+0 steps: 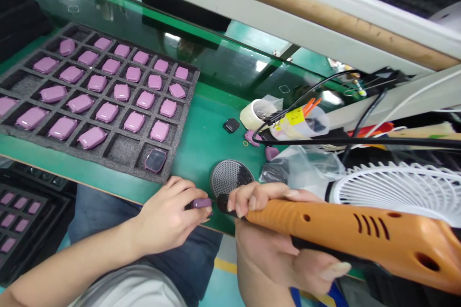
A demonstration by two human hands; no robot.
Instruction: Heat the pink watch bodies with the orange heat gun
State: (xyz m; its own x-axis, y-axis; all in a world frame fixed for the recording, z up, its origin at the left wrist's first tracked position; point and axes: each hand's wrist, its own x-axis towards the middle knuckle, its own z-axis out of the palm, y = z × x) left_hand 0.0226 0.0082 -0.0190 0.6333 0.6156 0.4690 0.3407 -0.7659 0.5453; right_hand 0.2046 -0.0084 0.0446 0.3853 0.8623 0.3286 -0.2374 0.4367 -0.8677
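My left hand (172,216) is closed around a small purple watch case (200,203), held at the front edge of the green bench (201,139). My right hand (273,230) grips an orange electric screwdriver (360,237), its black tip right against the case. A dark foam tray (118,153) at the left holds several purple cases (108,112); one case in the front row lies with its dark screen (155,159) up.
A round perforated metal disc (230,177) lies just behind my hands. A white fan (406,189) stands at the right, with plastic bags, a tape roll (254,114), black cables and loose parts behind it. Another tray of purple cases (21,216) sits lower left.
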